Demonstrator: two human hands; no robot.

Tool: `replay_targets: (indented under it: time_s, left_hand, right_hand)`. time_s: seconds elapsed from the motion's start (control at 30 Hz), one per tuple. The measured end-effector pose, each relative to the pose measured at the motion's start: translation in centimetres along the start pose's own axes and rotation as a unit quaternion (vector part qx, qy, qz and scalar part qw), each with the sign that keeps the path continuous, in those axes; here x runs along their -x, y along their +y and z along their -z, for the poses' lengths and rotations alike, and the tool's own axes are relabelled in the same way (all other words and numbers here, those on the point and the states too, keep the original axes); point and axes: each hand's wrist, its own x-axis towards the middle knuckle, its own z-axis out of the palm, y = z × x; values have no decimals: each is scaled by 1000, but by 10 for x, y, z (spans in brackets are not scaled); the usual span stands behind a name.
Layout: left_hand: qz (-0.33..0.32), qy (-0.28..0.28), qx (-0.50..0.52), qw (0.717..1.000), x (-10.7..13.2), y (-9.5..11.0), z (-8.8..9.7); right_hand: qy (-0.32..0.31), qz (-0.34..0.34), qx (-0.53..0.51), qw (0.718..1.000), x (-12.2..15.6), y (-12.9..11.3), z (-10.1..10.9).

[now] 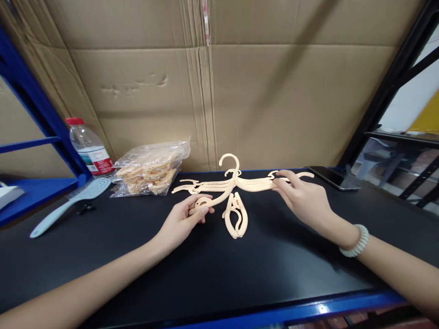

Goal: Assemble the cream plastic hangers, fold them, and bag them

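My left hand (188,214) pinches the end of one arm of a cream plastic folding hanger (221,197), whose hook stands up near the middle. Fingers of my right hand (298,194) are closed on the right-hand arm, apparently of this same hanger. Behind it, more opened hangers (212,186) lie stacked, their arms overlapping, so where each one ends is hard to make out. One folded hanger (236,219) rests on the black tabletop (219,274) between my hands, just below the hook.
A clear bag of cream plastic pieces (147,169) lies at the back left. Beside it are a bottle with a red cap (91,148), a pale blue hairbrush (72,203) and a small black item (86,208). A phone (334,177) lies back right. Cardboard (291,91) walls the rear.
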Motion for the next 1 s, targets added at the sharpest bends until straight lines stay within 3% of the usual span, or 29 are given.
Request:
replay_targets:
  time_s: [0.2, 0.33, 0.43, 0.57, 0.8, 1.0]
  left_hand:
    - [5, -1, 3, 1000, 0, 1, 0]
    - [0, -1, -3, 1000, 0, 0, 0]
    - [-11, 3, -7, 1000, 0, -3, 1]
    - [-13, 15, -9, 1000, 1, -6, 3]
    - [23, 104, 91, 990, 2, -3, 1]
    - [27, 97, 183, 978, 10, 8, -12]
  right_hand:
    - [15, -4, -47, 999, 1, -1, 1]
    - [43, -22, -199, 979, 2, -4, -4]
    - [34, -87, -364, 927, 0, -4, -9]
    - [-39, -157, -524, 836, -5, 0, -18]
    - [-44, -206, -635, 743, -6, 8, -26]
    - [-32, -229, -709, 666, -5, -16, -10]
